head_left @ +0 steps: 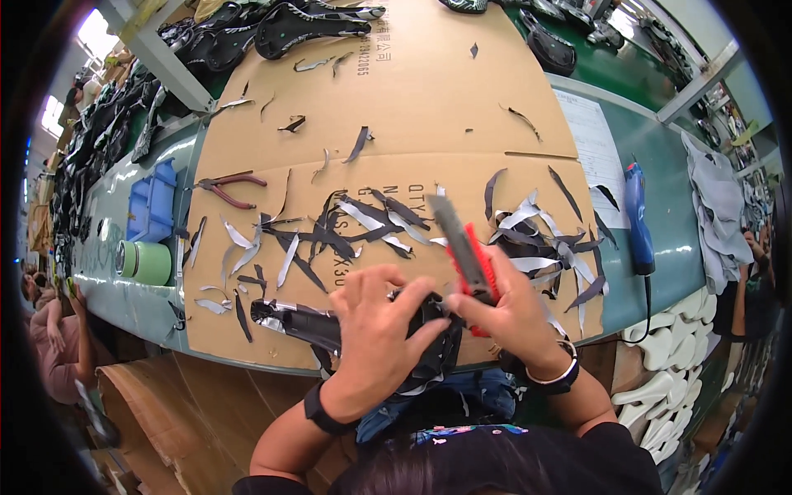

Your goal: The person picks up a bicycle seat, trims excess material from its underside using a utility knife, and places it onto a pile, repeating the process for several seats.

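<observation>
Close to the cardboard's front edge, a black bicycle saddle (301, 327) lies with its narrow nose to the left. My left hand (375, 330) bends over its middle, gripping it with fingers and thumb; the hand covers part of the saddle. In my right hand (516, 313) is a red utility knife (469, 260), its broad grey blade end tilted up and to the left, slightly blurred. The right thumb is near the saddle's wide end. Black and silvery trimmed strips (338, 231) lie scattered just beyond both hands.
Cardboard (412, 107) covers the green table. Left are red-handled pliers (229, 188), a blue bin (152, 202) and a green canister (144, 261). Right are a blue corded tool (638, 219) and a paper sheet (590, 140). Black saddles (318, 29) lie behind; white saddle-shaped pieces (672, 346) lie lower right.
</observation>
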{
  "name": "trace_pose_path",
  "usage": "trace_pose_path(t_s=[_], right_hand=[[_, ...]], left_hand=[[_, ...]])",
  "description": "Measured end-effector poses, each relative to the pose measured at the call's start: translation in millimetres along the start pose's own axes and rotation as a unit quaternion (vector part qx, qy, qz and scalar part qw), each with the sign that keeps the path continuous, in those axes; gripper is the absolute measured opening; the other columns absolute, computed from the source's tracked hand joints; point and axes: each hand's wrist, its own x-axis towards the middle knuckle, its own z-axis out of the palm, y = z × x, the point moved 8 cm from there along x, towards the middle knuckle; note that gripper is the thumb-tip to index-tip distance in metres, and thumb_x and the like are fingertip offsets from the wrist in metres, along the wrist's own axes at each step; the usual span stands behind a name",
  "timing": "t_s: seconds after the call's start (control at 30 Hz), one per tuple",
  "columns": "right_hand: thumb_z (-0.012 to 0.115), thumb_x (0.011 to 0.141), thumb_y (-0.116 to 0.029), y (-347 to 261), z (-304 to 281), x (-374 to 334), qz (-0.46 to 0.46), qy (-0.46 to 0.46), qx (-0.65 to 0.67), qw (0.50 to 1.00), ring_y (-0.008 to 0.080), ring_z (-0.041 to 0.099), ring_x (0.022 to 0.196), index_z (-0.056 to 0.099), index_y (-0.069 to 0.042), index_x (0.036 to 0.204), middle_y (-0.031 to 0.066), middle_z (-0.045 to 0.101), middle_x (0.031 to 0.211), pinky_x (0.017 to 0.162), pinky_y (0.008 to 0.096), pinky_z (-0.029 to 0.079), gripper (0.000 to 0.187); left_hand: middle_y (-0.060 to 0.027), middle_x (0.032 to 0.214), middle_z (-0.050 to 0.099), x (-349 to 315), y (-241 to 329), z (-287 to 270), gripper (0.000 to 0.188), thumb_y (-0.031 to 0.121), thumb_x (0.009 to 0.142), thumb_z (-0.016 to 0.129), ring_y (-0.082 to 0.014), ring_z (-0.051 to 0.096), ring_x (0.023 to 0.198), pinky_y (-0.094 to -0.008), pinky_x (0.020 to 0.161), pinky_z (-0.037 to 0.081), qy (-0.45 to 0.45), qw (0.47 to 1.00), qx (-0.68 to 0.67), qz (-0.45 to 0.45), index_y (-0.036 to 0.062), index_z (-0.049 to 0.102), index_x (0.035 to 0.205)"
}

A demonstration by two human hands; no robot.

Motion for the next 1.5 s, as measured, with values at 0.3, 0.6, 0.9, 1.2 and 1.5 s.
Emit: trace_pose_path(t_s=[0.3, 0.6, 0.9, 1.2, 1.5], right_hand=[[0.068, 0.083, -0.009, 6, -28, -47, -0.136, -0.086, -0.326, 0.931, 0.0252, 0.059, 0.059, 0.049, -0.016, 0.137, 0.0076, 0.061, 0.074, 0.054, 0.0324, 0.048, 0.058], [0.064, 0.081, -0.008, 19, -5, -74, -0.112, -0.088, -0.449, 0.882, 0.0251, 0.053, 0.051, 0.043, -0.023, 0.143, 0.0072, 0.050, 0.066, 0.043, 0.0371, 0.041, 0.067], [0.058, 0.090, -0.014, 7, 0, -83, -0.011, 0.014, -0.341, 0.940, 0.0343, 0.058, 0.051, 0.036, -0.011, 0.144, 0.0145, 0.061, 0.070, 0.047, 0.0440, 0.045, 0.059], [0.054, 0.091, -0.017, 26, 10, -117, 0.173, -0.003, -0.175, 0.969, 0.0367, 0.064, 0.062, 0.035, -0.010, 0.144, 0.0181, 0.067, 0.081, 0.053, 0.0439, 0.049, 0.056], [0.063, 0.082, -0.008, 6, -14, -52, 0.005, -0.050, -0.391, 0.919, 0.0324, 0.065, 0.073, 0.047, -0.014, 0.138, 0.0117, 0.069, 0.099, 0.058, 0.0376, 0.051, 0.059]], left_hand=[[0.0004, 0.073, 0.056, -1, -8, 11, 0.017, 0.003, 0.061, 0.074, -0.0197, 0.050, 0.079, -0.0333, 0.076, 0.032, 0.000, 0.993, -0.103, 0.060, 0.0103, 0.070, 0.076], [0.0018, 0.070, 0.058, 3, -11, 7, 0.018, 0.004, 0.061, 0.075, -0.0182, 0.050, 0.077, -0.0317, 0.076, 0.033, 0.000, 0.986, -0.159, 0.057, 0.0112, 0.073, 0.077], [0.0015, 0.074, 0.060, 4, -26, -4, 0.019, 0.003, 0.067, 0.078, -0.0184, 0.047, 0.083, -0.0308, 0.079, 0.037, 0.095, 0.951, -0.293, 0.015, 0.0110, 0.075, 0.084], [-0.0041, 0.102, 0.058, -2, -69, 1, 0.012, 0.003, 0.085, 0.068, -0.0180, 0.052, 0.098, -0.0303, 0.089, 0.040, 0.260, 0.762, -0.583, -0.109, 0.0022, 0.067, 0.097], [-0.0107, 0.086, 0.070, 30, -95, 2, 0.041, 0.015, 0.078, 0.074, -0.0212, 0.066, 0.075, -0.0314, 0.072, 0.052, -0.329, 0.930, -0.092, -0.138, -0.0022, 0.061, 0.112]])
